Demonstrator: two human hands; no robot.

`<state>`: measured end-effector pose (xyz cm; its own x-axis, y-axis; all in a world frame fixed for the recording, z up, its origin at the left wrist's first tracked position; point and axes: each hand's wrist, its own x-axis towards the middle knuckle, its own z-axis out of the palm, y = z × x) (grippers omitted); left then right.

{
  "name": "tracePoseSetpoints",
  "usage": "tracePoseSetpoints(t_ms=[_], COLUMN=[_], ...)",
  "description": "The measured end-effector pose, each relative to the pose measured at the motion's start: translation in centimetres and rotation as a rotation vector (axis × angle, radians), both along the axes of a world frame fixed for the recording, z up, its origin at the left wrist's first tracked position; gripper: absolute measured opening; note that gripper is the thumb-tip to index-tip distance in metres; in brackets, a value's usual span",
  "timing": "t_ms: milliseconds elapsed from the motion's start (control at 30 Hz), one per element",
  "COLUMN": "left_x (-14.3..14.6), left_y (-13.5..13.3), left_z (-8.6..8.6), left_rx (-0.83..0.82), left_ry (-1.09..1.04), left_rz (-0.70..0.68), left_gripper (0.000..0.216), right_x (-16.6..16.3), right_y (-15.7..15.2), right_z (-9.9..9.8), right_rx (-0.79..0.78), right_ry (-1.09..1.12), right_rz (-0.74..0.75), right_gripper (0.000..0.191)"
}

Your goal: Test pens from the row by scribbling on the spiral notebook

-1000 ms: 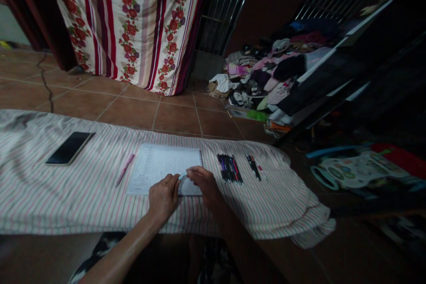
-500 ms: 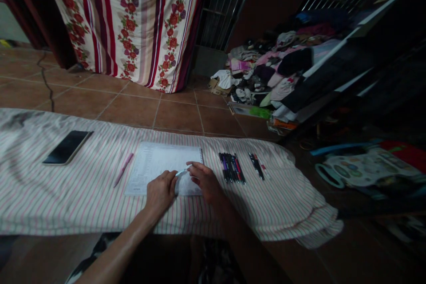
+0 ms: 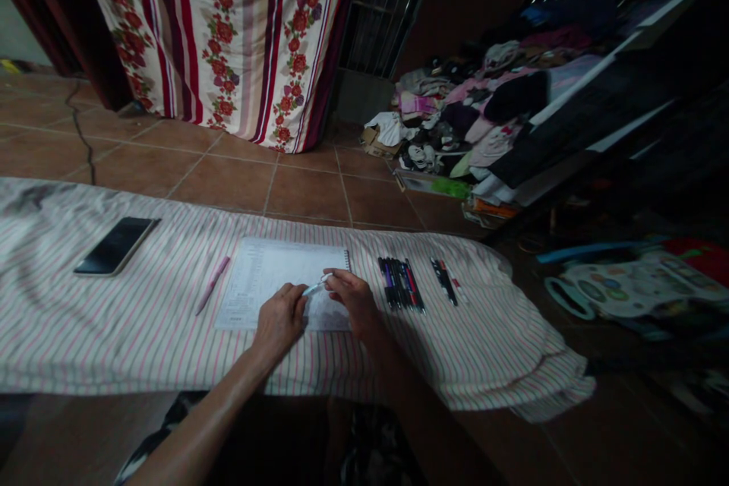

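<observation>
A pale pen (image 3: 315, 287) is held at both ends, over the lower right of an open spiral notebook (image 3: 267, 279). My left hand (image 3: 279, 321) pinches its near end and my right hand (image 3: 351, 298) pinches its far end. The notebook lies on a pink-and-white striped cloth (image 3: 142, 334). A pink pen (image 3: 213, 285) lies left of the notebook. A row of several dark pens (image 3: 401, 285) lies to its right, and a smaller group of pens (image 3: 446, 282) further right.
A black phone (image 3: 115, 244) lies on the cloth at the left. Beyond the cloth are brown floor tiles (image 3: 307, 197), a floral striped curtain (image 3: 239, 30) and a heap of clothes (image 3: 472, 121). A toy board (image 3: 626, 285) lies at the right.
Both hands have stayed over the notebook with the pen between them; the pen now tilts up towards the right hand. The view has shifted slightly.
</observation>
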<state>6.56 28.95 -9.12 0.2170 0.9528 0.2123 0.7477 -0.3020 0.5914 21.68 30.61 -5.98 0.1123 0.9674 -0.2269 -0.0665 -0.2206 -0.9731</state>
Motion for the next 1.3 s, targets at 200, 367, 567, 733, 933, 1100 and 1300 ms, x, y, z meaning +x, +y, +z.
tracePoseSetpoints(t_ms=[200,367,567,733,933,1100,1300], left_x=[-0.1,-0.2,-0.3,-0.4,-0.6,-0.6,-0.5], left_y=[0.2,0.6,0.6,0.6,0.8,0.9,0.9], left_z=[-0.5,-0.8,-0.4,-0.2,-0.1,0.1,0.4], left_rx=[0.018,-0.003,-0.060,-0.078,-0.090,-0.123,-0.161], left_ry=[-0.073,-0.086,-0.065,0.030,0.106,0.169,0.270], left_rz=[-0.043,-0.045,-0.012,0.036,0.069,0.092,0.112], left_gripper=[0.036,0.035,0.035,0.035,0.035,0.035,0.036], right_x=[0.2,0.2,0.3,1.2,2.3,2.4,2.5], right_y=[0.6,0.6,0.8,2.4,4.4,5.2,4.8], right_z=[-0.6,-0.4,-1.0,-3.3,-5.5,-6.5,-7.4], right_rx=[0.012,0.015,0.019,0.102,0.197,0.287,0.375], right_ry=[-0.040,-0.031,-0.042,-0.393,-0.745,-0.965,-1.066], right_rz=[0.007,-0.011,-0.040,-0.021,-0.014,0.013,0.061], right_gripper=[0.030,0.032,0.036,0.038,0.019,0.013,0.021])
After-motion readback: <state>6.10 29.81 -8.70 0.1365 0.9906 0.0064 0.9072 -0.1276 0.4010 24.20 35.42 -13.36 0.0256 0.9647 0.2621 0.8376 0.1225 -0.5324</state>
